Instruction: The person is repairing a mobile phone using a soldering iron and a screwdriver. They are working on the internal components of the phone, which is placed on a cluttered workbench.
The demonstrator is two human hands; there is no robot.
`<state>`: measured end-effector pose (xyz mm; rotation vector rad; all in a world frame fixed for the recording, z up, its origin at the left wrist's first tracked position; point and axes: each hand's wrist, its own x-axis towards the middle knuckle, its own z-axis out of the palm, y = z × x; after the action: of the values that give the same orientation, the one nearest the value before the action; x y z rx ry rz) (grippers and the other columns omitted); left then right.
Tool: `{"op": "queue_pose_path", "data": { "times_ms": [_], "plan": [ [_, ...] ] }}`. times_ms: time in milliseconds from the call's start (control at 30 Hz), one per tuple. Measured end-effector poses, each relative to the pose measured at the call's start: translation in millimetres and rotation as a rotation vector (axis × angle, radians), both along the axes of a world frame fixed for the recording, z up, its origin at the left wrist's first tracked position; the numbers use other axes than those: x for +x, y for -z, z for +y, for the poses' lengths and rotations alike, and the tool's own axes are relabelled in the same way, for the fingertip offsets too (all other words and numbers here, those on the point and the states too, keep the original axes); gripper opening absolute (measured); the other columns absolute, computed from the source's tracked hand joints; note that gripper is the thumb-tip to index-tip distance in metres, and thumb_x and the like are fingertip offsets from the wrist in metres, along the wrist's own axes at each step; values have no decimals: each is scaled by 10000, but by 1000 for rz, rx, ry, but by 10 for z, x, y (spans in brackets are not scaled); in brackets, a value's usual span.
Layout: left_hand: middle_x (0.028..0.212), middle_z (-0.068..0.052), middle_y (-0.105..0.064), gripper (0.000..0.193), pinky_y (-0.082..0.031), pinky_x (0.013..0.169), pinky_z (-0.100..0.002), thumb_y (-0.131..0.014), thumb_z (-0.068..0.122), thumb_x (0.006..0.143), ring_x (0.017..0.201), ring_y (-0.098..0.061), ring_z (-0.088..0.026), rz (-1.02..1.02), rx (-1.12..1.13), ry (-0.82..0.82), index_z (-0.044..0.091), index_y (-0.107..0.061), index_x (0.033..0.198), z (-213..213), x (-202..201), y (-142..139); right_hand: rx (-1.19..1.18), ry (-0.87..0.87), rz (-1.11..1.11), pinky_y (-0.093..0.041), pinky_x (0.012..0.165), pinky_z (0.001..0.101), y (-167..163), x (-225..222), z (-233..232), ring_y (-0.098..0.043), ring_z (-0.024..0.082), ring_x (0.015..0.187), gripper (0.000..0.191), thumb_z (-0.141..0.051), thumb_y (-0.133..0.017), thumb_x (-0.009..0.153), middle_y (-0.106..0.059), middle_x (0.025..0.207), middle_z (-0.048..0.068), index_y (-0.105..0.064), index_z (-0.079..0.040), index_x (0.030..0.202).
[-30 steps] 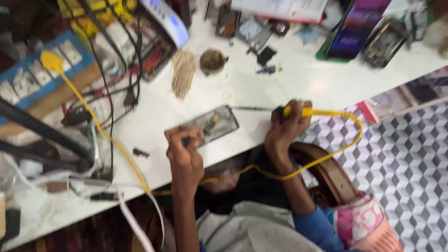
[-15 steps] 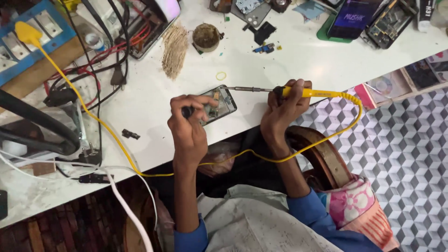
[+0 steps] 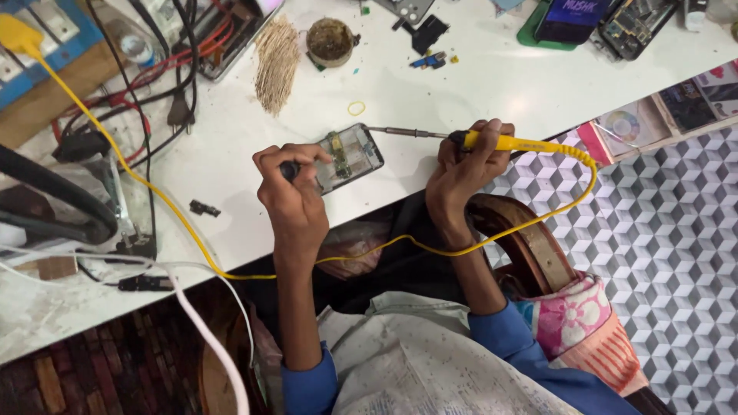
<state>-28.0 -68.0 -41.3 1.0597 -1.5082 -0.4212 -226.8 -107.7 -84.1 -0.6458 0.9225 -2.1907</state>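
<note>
1. Compared with half a second ago, my hands keep their places on the phone and the iron; the view has drawn slightly closer and the bench sits steadier in frame.
2. My left hand (image 3: 296, 196) curls its fingers around a small dark tool (image 3: 290, 170), pressing it at the near end of the opened phone (image 3: 347, 156).
3. My right hand (image 3: 460, 173) closes in a fist on the yellow handle of the soldering iron (image 3: 492, 141); its thin metal shaft reaches the phone's far edge.
4. The phone lies flat on the white bench (image 3: 492, 77) near its front edge: a rounded rectangle, its back off, showing a green board and shiny metal.
5. A smooth yellow cord (image 3: 569, 204) loops from the handle under my arms.
6. A bundle of pale sticks (image 3: 275, 61) and a round brownish pot (image 3: 330, 40) lie beyond the phone.
7. The tool's tip is hidden by my fingers; the iron's tip contact is too small to judge.
</note>
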Motion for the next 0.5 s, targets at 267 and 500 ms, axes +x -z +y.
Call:
{"op": "queue_pose_path", "data": {
  "times_ms": [267,500],
  "plan": [
    [938,-154,-672,146,-523,873,-361,-433,-93,998,879,-622,-269,-12,51,69,26,-413,1081,239,53,113,6,-19,-43,-242,424,233,50,-37,-3,-253,70,488,272,-279,-543,1106,-372,723,-14,-441,-97,931],
    [962,-105,-738,158,-438,1021,-429,-440,-106,1018,802,-634,-202,37,-2,106,41,-406,1064,111,-136,122,-9,-14,-78,-231,414,228,58,-35,-23,-247,59,477,284,-303,-557,1104,-374,712,-5,-449,-96,943]
  ]
}}
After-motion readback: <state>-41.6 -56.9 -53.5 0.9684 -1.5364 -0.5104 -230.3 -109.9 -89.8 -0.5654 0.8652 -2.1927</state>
